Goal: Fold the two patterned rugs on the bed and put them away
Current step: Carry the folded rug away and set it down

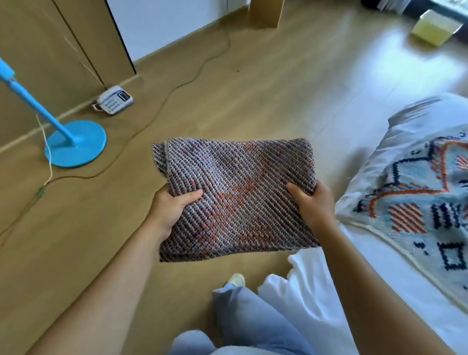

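A folded rug [236, 198], woven in grey, blue and orange, is being held flat in the air above the wooden floor [264, 95], just beside the bed [406, 290]. Its left edge is being gripped by the left hand [172, 211], with the thumb lying on top and the fingers tucked out of sight beneath. Its right edge is being gripped the same way by the right hand [316, 204]. The second rug [430, 211], pale with blue and orange patterns, is lying spread out and unfolded on the bed, apart from both hands. A small yellow box [433, 29] is standing on the floor at the far right; whether anything is being kept in it cannot be told. A blue fan stand [76, 144] and a white telephone [115, 100] are sitting on the floor at the left, well apart from the folded rug.
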Tool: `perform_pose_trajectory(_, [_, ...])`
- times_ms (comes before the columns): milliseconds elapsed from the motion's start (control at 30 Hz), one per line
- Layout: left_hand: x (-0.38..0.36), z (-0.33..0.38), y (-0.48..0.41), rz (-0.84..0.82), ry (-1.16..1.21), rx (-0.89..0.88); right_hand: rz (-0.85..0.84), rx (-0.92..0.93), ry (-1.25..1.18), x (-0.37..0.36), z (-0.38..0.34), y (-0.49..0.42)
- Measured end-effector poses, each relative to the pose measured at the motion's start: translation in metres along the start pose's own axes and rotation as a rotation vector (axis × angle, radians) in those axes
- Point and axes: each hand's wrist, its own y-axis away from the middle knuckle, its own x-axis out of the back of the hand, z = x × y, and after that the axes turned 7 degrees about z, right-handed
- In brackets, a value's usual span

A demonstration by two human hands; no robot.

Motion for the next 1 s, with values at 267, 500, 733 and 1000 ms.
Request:
perform_pose_trajectory(267, [-0.118, 0.091, -0.143, -0.171, -0.059, -0.001, 0.148, -0.083, -0.022, 0.007, -0.022, -0.150])
perform_pose_trajectory(500, [-0.229, 0.169, -0.291, -0.326, -0.127, 0.007, 0.332, -0.183, -0.051, 0.001, -0.042, -0.296])
perform_pose_trajectory(733, [-0.359, 0.244, -0.409, -0.523, -0.229, 0.013, 0.484, -0.274, -0.071, 0.020, -0.055, -0.429])
perform_pose_trajectory(1000, [-0.561, 0.297, -0.511, -0.608, -0.239, 0.015, 0.635, -0.306, -0.060, 0.083, -0.041, -0.610])
